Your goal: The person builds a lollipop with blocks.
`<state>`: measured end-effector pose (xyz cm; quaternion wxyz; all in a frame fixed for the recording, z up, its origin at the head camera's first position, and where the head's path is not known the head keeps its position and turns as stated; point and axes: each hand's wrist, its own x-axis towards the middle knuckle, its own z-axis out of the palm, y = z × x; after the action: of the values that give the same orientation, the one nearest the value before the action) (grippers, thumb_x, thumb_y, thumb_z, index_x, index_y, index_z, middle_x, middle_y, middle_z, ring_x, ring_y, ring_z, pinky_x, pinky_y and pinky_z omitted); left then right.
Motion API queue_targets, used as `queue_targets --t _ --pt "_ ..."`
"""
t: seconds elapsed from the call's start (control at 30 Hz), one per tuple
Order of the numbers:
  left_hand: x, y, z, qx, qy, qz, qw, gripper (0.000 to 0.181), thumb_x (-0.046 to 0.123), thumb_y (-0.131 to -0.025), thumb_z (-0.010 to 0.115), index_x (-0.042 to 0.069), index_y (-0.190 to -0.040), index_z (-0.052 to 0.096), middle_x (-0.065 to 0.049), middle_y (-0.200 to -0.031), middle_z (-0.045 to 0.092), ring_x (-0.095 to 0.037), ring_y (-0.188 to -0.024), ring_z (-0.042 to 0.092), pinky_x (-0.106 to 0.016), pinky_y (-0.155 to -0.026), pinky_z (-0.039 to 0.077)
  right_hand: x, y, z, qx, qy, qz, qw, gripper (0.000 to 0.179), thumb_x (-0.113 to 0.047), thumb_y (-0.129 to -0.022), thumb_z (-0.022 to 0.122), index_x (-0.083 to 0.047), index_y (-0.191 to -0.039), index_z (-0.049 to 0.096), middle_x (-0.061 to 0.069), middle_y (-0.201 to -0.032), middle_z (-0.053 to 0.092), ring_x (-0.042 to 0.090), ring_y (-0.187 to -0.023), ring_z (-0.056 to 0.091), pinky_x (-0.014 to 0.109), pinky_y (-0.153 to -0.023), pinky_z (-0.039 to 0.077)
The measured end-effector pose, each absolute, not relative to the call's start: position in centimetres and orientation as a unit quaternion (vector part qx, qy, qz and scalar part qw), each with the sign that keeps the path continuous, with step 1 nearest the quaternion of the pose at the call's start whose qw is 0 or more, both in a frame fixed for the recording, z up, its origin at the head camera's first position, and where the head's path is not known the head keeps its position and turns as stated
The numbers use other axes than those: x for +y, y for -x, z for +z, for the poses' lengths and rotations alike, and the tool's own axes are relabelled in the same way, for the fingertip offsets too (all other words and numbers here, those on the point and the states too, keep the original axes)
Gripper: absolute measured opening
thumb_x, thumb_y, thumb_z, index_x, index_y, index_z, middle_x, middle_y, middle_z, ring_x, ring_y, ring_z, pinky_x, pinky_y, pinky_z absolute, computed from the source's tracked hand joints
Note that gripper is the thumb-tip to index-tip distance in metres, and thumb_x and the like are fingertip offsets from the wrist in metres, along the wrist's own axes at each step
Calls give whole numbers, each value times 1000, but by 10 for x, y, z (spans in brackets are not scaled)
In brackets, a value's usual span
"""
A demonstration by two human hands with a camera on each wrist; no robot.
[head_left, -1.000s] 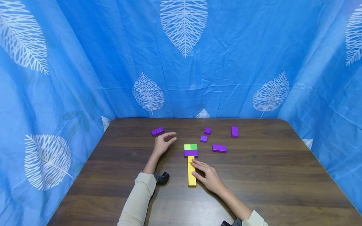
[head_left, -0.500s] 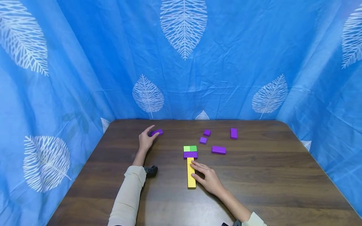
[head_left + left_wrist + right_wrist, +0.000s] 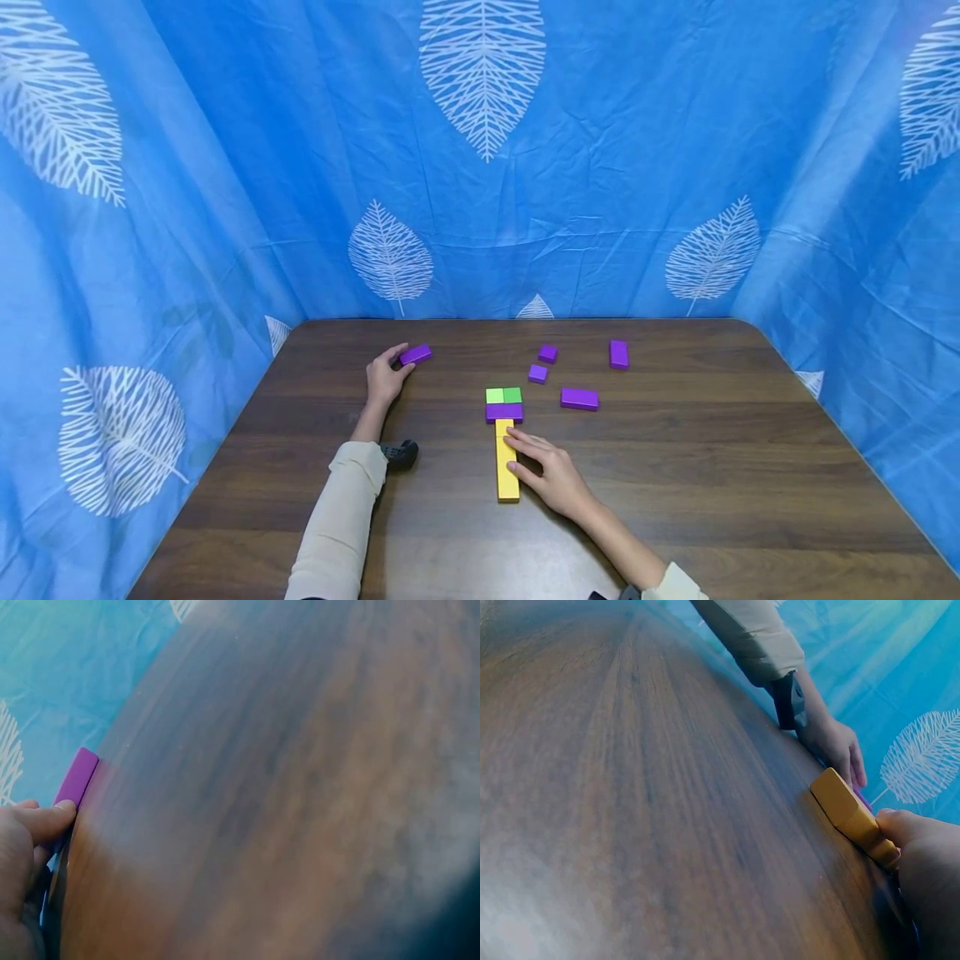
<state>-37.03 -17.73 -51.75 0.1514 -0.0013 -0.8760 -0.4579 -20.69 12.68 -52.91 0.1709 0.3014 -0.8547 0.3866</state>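
At the table's back left, my left hand holds the left end of a purple block between thumb and fingers. The left wrist view has the thumb on the purple block's edge. My right hand rests against the right side of a yellow column, fingertips near its upper part and thumb lower down. Yellow blocks form this column, its far end against a purple crosswise block. Behind that sit a light green block and a darker green block, side by side.
Right of the green blocks lie two small purple blocks and two longer ones, one crosswise and one lengthwise. The brown wooden table meets a blue leaf-print curtain at its back edge.
My left hand has moved left from near the middle to the back-left purple block, and its fingers have closed on the end. The right hand stays at the yellow column.
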Motion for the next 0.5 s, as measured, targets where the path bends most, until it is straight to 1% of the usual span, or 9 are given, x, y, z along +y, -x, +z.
queue_targets --t 0.13,0.23,0.4,0.5 --pt "-177 367 -517 -878 7 -454 152 37 8 -83 68 4 -119 61 -15 -120 59 -29 -114 53 -39 -98 40 126 206 -529 -854 -303 387 172 38 -19 -84 68 -5 -119 63 7 -127 56 29 -114 53 46 -92 43" --pt "-176 361 -517 -877 18 -453 162 36 9 -82 70 5 -117 63 -14 -117 61 -28 -112 55 -40 -97 41 127 206 -529 -855 -301 388 165 37 -20 -85 67 -6 -120 62 6 -128 56 28 -115 53 46 -93 43" --pt "-168 347 -517 -866 62 -461 182 35 8 -79 72 5 -113 66 -13 -113 64 -28 -108 58 -42 -93 44 128 207 -530 -858 -296 389 160 37 -21 -87 65 -7 -120 62 4 -128 55 28 -116 52 45 -94 43" --pt "-162 334 -518 -861 88 -470 176 34 10 -79 73 6 -112 67 -11 -111 65 -27 -107 59 -42 -92 45 128 207 -530 -858 -296 388 161 37 -21 -86 66 -7 -121 62 4 -129 55 27 -116 52 45 -94 43"
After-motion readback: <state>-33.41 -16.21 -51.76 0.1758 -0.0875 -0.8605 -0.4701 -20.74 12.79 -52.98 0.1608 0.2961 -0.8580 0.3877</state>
